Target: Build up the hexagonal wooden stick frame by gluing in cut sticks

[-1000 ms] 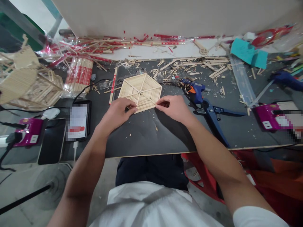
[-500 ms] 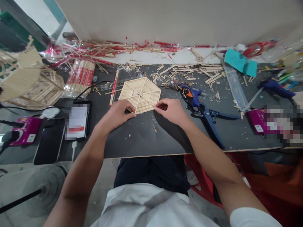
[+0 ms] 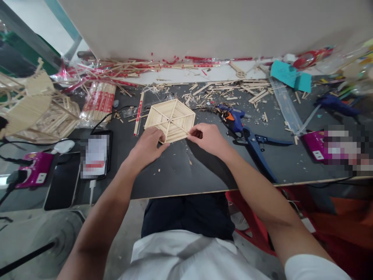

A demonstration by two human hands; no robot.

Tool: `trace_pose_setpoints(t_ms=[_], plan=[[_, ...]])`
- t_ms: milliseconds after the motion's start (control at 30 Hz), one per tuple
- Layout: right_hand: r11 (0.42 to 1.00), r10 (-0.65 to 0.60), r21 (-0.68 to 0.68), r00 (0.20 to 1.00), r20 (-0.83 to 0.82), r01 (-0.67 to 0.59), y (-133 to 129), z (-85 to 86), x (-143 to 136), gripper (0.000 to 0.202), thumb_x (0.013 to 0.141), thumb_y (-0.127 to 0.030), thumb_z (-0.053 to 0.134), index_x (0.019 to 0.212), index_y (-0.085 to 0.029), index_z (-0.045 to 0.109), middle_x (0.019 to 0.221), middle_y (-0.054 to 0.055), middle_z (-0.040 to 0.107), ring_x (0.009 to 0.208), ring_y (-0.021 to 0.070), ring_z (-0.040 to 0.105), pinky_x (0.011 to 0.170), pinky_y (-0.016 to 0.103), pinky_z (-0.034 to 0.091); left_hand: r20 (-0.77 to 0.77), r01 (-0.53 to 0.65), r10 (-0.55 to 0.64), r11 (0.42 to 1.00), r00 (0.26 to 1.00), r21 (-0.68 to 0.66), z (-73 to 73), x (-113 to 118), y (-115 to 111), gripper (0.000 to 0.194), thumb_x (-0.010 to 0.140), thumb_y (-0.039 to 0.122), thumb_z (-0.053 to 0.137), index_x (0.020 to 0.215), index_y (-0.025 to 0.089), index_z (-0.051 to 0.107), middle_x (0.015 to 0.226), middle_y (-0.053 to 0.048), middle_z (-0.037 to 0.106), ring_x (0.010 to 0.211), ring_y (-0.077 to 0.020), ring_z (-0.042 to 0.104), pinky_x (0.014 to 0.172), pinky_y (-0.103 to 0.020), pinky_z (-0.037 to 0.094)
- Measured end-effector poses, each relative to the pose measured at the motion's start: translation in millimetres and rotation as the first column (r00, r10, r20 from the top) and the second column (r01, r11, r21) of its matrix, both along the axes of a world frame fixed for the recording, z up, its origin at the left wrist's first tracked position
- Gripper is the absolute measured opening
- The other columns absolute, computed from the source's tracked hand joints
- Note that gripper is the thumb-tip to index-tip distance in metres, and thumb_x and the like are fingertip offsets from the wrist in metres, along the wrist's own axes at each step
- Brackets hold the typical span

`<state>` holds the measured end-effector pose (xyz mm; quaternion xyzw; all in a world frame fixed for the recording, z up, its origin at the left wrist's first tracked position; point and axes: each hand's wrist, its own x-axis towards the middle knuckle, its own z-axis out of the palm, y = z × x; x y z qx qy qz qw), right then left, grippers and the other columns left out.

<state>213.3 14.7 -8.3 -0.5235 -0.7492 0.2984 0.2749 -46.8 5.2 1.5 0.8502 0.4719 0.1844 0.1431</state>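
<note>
A hexagonal panel of pale wooden sticks [image 3: 171, 116], with spokes meeting at its centre, lies on the dark tabletop in front of me. My left hand [image 3: 150, 144] is closed at its near-left side, thumb and fingers gripping the edge by the near corner. At the right-hand near corner, my right hand [image 3: 204, 136] pinches the edge between thumb and fingertips. Whether a separate thin stick lies between the fingertips is too small to tell. Left of the panel is a chopstick with a red wrapper [image 3: 139, 112].
A blue glue gun [image 3: 235, 116] and blue-handled cutters [image 3: 258, 151] lie to the right. Stick offcuts [image 3: 230, 88] litter the back. Packed chopsticks [image 3: 99, 99], a lit phone [image 3: 95, 153], a dark phone [image 3: 62, 181] and a purple power strip [image 3: 36, 169] are on the left.
The view has shifted slightly, so the table contents sit a little lower and further left. Both hands stay at the panel's same corners, with barely any movement against it.
</note>
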Motion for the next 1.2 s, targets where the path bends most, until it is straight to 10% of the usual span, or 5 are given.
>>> trace_pose_setpoints(t_ms=[333, 600, 800, 1200], plan=[[1.0, -0.001, -0.003, 1.0, -0.007, 0.001, 1.5, -1.5, -1.0, 0.004, 0.086, -0.02, 0.073, 0.083, -0.018, 0.071, 0.083, 0.004, 0.071, 0.072, 0.0152, 0.064, 0.073, 0.031, 0.049, -0.071, 0.067, -0.067, 0.998, 0.995, -0.001, 4.4, -0.8, -8.0, 0.012, 0.086, 0.012, 0.052, 0.094, 0.019, 0.057, 0.1, -0.01, 0.064, 0.103, -0.0276, 0.06, 0.094, -0.041, 0.05], [0.998, 0.051, 0.035, 0.998, 0.037, -0.053, -0.6, 3.3, 2.2, 0.009, 0.093, -0.022, 0.066, 0.088, -0.017, 0.073, 0.085, 0.004, 0.071, 0.073, 0.0143, 0.062, 0.072, 0.029, 0.046, 0.043, 0.005, -0.007, 0.999, 0.999, 0.034, 23.2, -6.4, -9.7, 0.028, 0.105, 0.031, 0.044, 0.111, 0.019, 0.069, 0.113, -0.01, 0.074, 0.114, -0.0259, 0.066, 0.103, -0.042, 0.05], [0.99, 0.012, 0.142, 0.998, 0.058, -0.02, 1.2, 4.2, 5.1, 0.018, 0.097, -0.024, 0.058, 0.09, -0.017, 0.073, 0.086, 0.006, 0.071, 0.074, 0.0155, 0.06, 0.072, 0.029, 0.043, 0.152, -0.177, 0.153, 0.972, 0.976, 0.154, 18.2, -0.4, -10.2, 0.03, 0.103, 0.034, 0.051, 0.1, 0.021, 0.078, 0.102, -0.005, 0.081, 0.092, -0.0212, 0.076, 0.086, -0.033, 0.057], [0.979, -0.155, 0.145, 0.986, 0.067, 0.144, 13.4, -2.8, 15.9, 0.016, 0.092, -0.024, 0.059, 0.085, -0.017, 0.072, 0.079, 0.006, 0.074, 0.071, 0.0179, 0.064, 0.074, 0.033, 0.048, 0.202, -0.178, 0.175, 0.984, 0.964, -0.002, 12.2, 11.8, -12.7, 0.021, 0.09, 0.038, 0.07, 0.078, 0.023, 0.078, 0.078, -0.001, 0.08, 0.07, -0.0174, 0.072, 0.069, -0.028, 0.053]])
